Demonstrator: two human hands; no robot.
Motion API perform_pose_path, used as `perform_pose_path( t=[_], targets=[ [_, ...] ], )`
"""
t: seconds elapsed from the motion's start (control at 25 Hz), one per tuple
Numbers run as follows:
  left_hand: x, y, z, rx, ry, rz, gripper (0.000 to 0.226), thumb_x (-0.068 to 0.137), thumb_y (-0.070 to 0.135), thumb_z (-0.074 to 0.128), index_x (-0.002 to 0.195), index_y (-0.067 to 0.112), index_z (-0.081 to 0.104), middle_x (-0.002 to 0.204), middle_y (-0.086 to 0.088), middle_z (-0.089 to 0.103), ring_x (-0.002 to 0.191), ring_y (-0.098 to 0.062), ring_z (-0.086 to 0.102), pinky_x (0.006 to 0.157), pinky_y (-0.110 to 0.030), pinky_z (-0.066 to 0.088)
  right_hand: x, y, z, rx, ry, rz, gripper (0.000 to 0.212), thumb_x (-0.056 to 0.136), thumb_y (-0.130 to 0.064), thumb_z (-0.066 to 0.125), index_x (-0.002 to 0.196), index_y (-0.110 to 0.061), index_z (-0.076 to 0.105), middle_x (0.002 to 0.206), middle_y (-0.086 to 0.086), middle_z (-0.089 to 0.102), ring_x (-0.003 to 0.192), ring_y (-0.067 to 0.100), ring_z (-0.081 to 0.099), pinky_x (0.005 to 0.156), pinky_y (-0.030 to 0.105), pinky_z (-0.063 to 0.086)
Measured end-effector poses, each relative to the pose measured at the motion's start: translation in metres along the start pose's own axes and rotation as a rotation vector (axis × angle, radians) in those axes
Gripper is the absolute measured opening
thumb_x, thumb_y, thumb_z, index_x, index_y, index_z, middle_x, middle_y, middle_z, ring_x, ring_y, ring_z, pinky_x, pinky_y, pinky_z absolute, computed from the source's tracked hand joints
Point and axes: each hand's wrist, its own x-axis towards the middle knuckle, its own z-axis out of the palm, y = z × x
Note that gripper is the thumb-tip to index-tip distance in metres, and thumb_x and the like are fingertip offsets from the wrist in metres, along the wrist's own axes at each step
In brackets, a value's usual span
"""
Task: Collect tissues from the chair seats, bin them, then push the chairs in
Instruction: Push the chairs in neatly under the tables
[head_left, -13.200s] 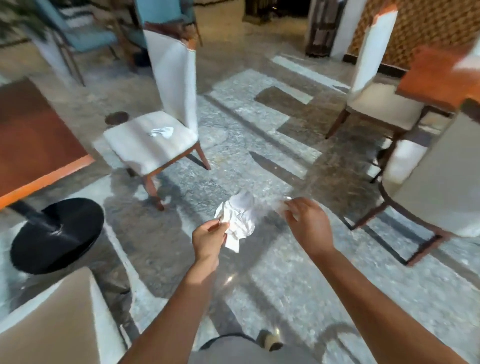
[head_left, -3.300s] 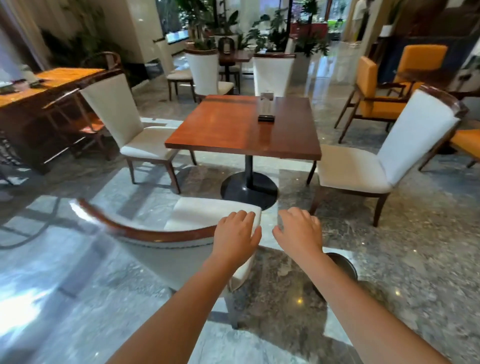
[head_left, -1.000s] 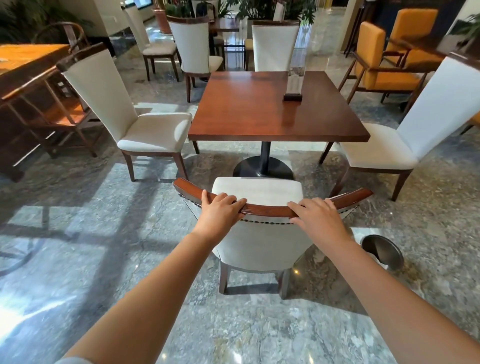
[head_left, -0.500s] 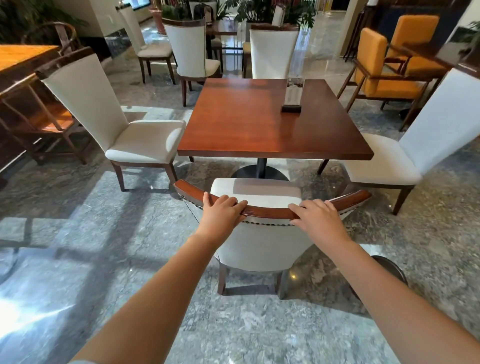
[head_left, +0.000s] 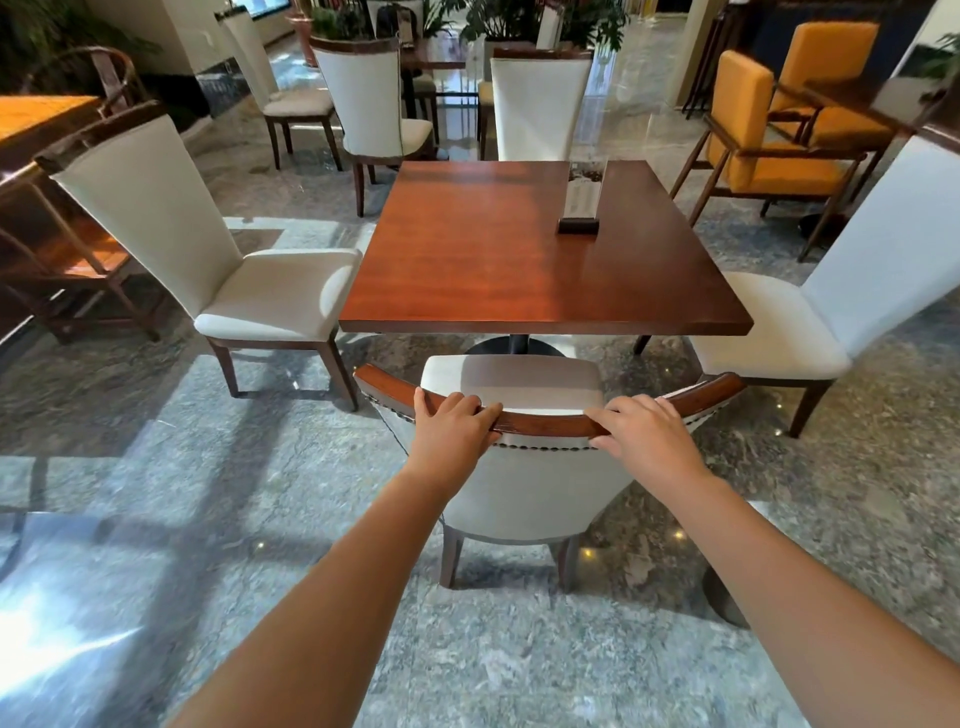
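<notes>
A cream chair (head_left: 524, 488) with a curved wooden top rail stands right in front of me, its seat facing the square wooden table (head_left: 498, 270). My left hand (head_left: 454, 428) grips the rail left of centre, fingers curled over its top. My right hand (head_left: 644, 436) grips the rail right of centre the same way. The front of the seat lies just under the table's near edge. No tissue shows on any seat in view. A dark round bin (head_left: 724, 597) peeks out on the floor behind my right forearm.
A cream chair (head_left: 218, 270) stands pulled out at the table's left, another (head_left: 810, 322) at its right, a third (head_left: 540, 111) at the far side. A menu stand (head_left: 582, 200) sits on the table. Orange armchairs (head_left: 779, 135) are at back right, polished stone floor all around.
The chair has slid forward toward the table with both hands on its rail, and I have stepped after it. The bin has slipped mostly out of sight behind my right arm.
</notes>
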Motion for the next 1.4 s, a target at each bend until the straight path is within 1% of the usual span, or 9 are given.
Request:
perform_pose_path(
  t=[0.24, 0.4, 0.48, 0.8, 0.92, 1.08, 1.16, 1.24, 1.4],
  targets=[
    [0.030, -0.001, 0.004, -0.012, 0.059, -0.004, 0.038, 0.093, 0.031, 0.050, 0.129, 0.019, 0.050, 0.111, -0.006, 0.060, 0.112, -0.026, 0.050, 0.105, -0.067, 0.014, 0.028, 0.016, 0.000, 0.058, 0.004, -0.003, 0.033, 0.090, -0.033, 0.053, 0.122, -0.024, 0.053, 0.119, 0.003, 0.059, 0.115, 0.027, 0.048, 0.104, 0.047, 0.032],
    [0.045, -0.006, 0.009, 0.001, 0.175, 0.029, 0.034, 0.074, 0.020, 0.076, 0.106, 0.012, 0.067, 0.083, -0.009, 0.066, 0.084, -0.031, 0.063, 0.088, -0.077, 0.029, 0.044, 0.022, -0.001, 0.044, 0.005, -0.007, 0.033, 0.091, -0.034, 0.051, 0.123, -0.025, 0.052, 0.118, 0.002, 0.059, 0.114, 0.026, 0.048, 0.101, 0.044, 0.033],
    [0.050, -0.011, 0.009, 0.009, 0.188, 0.031, 0.035, 0.070, 0.019, 0.079, 0.102, 0.012, 0.068, 0.080, -0.009, 0.066, 0.079, -0.031, 0.064, 0.083, -0.078, 0.032, 0.050, 0.020, 0.000, 0.030, 0.008, -0.010, 0.034, 0.092, -0.036, 0.050, 0.124, -0.026, 0.050, 0.119, 0.001, 0.058, 0.114, 0.026, 0.047, 0.100, 0.043, 0.032],
    [0.051, -0.012, 0.015, 0.031, 0.194, 0.020, 0.037, 0.069, 0.019, 0.080, 0.103, 0.012, 0.067, 0.081, -0.008, 0.067, 0.080, -0.029, 0.065, 0.081, -0.077, 0.035, 0.051, 0.019, 0.004, 0.038, 0.046, -0.005, 0.036, 0.091, -0.034, 0.052, 0.126, -0.026, 0.049, 0.119, 0.002, 0.059, 0.114, 0.026, 0.047, 0.100, 0.043, 0.031],
    [0.050, -0.012, 0.010, -0.009, 0.151, 0.012, 0.037, 0.075, 0.020, 0.074, 0.110, 0.012, 0.065, 0.093, -0.012, 0.068, 0.093, -0.031, 0.063, 0.089, -0.077, 0.030, 0.052, 0.017, -0.001, 0.047, 0.006, 0.008, 0.038, 0.091, -0.034, 0.052, 0.127, -0.026, 0.048, 0.121, 0.002, 0.058, 0.115, 0.027, 0.047, 0.102, 0.044, 0.030],
    [0.041, 0.001, -0.006, -0.020, 0.010, -0.047, 0.049, 0.095, 0.036, 0.042, 0.140, 0.018, 0.034, 0.145, -0.010, 0.038, 0.138, -0.025, 0.026, 0.111, -0.057, 0.013, 0.038, 0.009, -0.014, 0.081, -0.039, 0.052, 0.047, 0.090, -0.035, 0.054, 0.134, -0.023, 0.041, 0.135, 0.005, 0.048, 0.129, 0.026, 0.037, 0.109, 0.052, 0.024],
    [0.030, 0.015, -0.018, -0.007, 0.045, -0.003, 0.047, 0.095, 0.038, 0.039, 0.137, 0.017, 0.037, 0.142, -0.009, 0.041, 0.133, -0.025, 0.032, 0.108, -0.046, 0.024, 0.023, 0.004, -0.024, 0.070, 0.000, 0.054, 0.046, 0.090, -0.035, 0.054, 0.132, -0.021, 0.043, 0.134, 0.005, 0.049, 0.129, 0.025, 0.037, 0.110, 0.054, 0.024],
    [0.020, 0.030, -0.033, -0.016, 0.072, 0.031, 0.039, 0.093, 0.038, 0.040, 0.124, 0.015, 0.048, 0.124, -0.007, 0.054, 0.118, -0.025, 0.047, 0.098, -0.040, 0.034, 0.004, 0.002, -0.037, 0.050, 0.020, 0.069, 0.039, 0.090, -0.035, 0.052, 0.126, -0.020, 0.049, 0.125, 0.006, 0.055, 0.122, 0.026, 0.044, 0.108, 0.054, 0.027],
    [0.000, 0.064, -0.053, 0.001, 0.068, 0.087, 0.038, 0.091, 0.039, 0.041, 0.116, 0.013, 0.054, 0.113, -0.008, 0.059, 0.106, -0.025, 0.053, 0.090, -0.037, 0.041, -0.043, 0.003, -0.053, -0.001, 0.070, 0.155, 0.031, 0.090, -0.034, 0.050, 0.117, -0.018, 0.053, 0.116, 0.007, 0.058, 0.114, 0.028, 0.051, 0.100, 0.049, 0.037]
  ],
)
